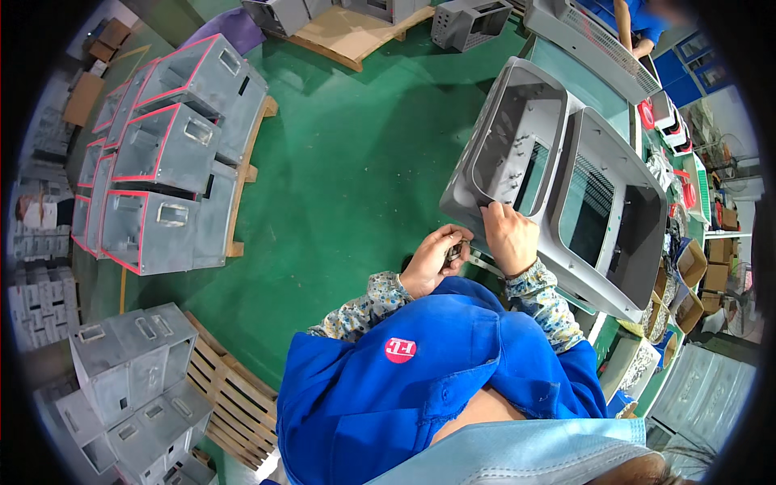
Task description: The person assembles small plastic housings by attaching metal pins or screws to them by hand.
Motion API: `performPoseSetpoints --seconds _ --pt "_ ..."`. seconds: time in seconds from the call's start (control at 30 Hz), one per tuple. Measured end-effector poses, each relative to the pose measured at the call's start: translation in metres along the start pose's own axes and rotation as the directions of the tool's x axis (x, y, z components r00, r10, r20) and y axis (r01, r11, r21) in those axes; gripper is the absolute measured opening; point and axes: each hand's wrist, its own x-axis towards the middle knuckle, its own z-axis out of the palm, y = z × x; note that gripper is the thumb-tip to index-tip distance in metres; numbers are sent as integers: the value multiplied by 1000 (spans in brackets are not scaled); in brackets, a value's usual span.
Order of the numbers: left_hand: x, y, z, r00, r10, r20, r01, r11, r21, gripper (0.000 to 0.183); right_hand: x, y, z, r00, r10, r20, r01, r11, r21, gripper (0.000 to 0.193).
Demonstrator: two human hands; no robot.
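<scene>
My left hand (435, 260) is closed, with the fingers curled around a few small metal pieces (455, 251); their exact kind is too small to make out. Just right of it, my right hand (511, 238) is pinched at the near edge of a large grey housing (467, 187). What its fingertips hold, if anything, is hidden. The housing has deep open hollows, small posts inside and a rectangular window. A second grey housing (638, 174) of similar shape lies against its right side. Both rest on the workbench (598, 89).
Grey metal boxes (162, 145) with red edging stand stacked on a pallet at left. More boxes (137, 388) and a wooden pallet (230, 396) lie lower left. Parts bins (634, 365) line the right. A co-worker's arms (634, 32) show at top right.
</scene>
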Motion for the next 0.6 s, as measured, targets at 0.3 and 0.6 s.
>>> performPoseSetpoints --seconds 0.3,0.6 --pt "12 -23 -7 989 -21 -148 27 999 40 23 -19 25 -19 993 20 -120 14 960 280 21" --pt "37 -44 -45 877 93 -471 -99 995 13 18 -98 147 -84 980 173 -98 -161 980 119 33"
